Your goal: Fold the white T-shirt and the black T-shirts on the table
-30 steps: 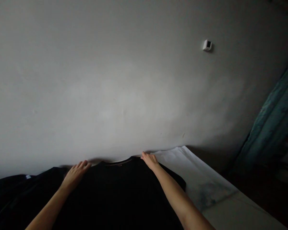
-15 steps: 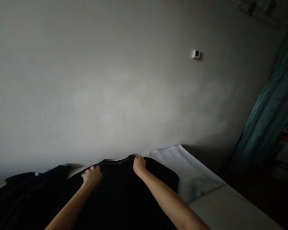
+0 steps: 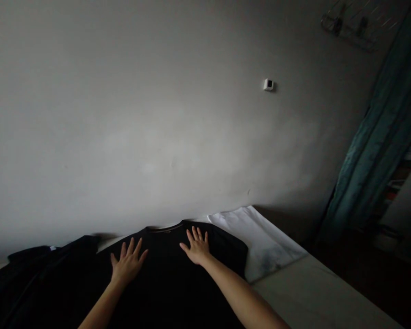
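A black shirt [image 3: 164, 274] lies spread out with its neckline towards the wall. On its left shoulder area rests my left hand [image 3: 127, 262], palm down with the fingers spread. My right hand [image 3: 197, 246] lies flat on the other side of the neckline, fingers apart as well. Neither hand grips the cloth. The lower part of the shirt runs out of view at the bottom edge.
Another dark garment [image 3: 37, 274] lies bunched at the left. A white cloth with a grey print [image 3: 250, 233] lies right of the shirt on the pale table [image 3: 315, 292]. Behind stands a grey wall [image 3: 157, 114]; a teal curtain [image 3: 366, 146] hangs at the right.
Both hands have gone from closed fingers at the shirt's shoulders to flat, spread fingers on the cloth. The view has shifted slightly to the right.
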A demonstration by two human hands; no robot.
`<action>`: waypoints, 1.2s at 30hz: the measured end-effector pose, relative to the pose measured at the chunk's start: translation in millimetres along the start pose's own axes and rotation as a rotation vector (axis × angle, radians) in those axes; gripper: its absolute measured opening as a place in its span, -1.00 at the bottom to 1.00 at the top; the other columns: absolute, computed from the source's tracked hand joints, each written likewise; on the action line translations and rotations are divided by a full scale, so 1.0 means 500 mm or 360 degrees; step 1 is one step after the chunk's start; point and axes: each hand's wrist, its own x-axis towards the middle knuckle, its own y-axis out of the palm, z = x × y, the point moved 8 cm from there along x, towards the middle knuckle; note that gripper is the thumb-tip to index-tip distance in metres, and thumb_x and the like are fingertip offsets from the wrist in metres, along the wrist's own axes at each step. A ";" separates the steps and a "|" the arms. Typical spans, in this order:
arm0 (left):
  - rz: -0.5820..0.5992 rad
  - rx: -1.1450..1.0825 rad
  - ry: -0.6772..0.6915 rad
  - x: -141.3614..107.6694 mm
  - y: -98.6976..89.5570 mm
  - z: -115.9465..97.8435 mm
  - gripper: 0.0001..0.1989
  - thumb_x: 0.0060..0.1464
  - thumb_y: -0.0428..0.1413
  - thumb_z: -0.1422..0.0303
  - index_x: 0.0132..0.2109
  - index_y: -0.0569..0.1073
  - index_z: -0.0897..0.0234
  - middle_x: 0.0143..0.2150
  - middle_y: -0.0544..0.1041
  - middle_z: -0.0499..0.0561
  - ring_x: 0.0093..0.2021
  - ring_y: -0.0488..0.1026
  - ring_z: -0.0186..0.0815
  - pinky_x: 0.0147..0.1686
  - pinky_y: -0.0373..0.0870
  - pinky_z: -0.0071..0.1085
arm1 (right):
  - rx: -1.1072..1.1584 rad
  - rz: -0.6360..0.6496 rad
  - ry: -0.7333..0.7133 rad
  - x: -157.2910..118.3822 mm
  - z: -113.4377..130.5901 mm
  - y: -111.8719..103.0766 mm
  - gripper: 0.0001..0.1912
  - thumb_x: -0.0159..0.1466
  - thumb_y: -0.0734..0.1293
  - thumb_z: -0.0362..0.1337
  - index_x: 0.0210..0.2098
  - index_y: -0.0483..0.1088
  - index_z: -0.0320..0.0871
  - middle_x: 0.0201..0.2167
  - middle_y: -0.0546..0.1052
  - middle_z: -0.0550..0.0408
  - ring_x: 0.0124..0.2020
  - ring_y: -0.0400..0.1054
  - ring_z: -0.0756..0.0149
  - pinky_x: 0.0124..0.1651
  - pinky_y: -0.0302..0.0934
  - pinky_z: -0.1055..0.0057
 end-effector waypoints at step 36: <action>-0.0244 -0.0433 0.0855 0.191 0.029 -0.425 -0.51 0.34 -0.23 0.25 0.32 0.24 0.21 0.37 0.22 0.12 0.37 0.13 -0.19 0.31 0.15 -0.12 | -0.0070 -0.0001 -0.0175 0.088 -0.060 -0.008 -0.38 0.41 -0.03 -0.08 0.43 -0.15 0.00 0.44 -0.13 0.16 0.44 -0.32 0.07 0.39 -0.44 -0.08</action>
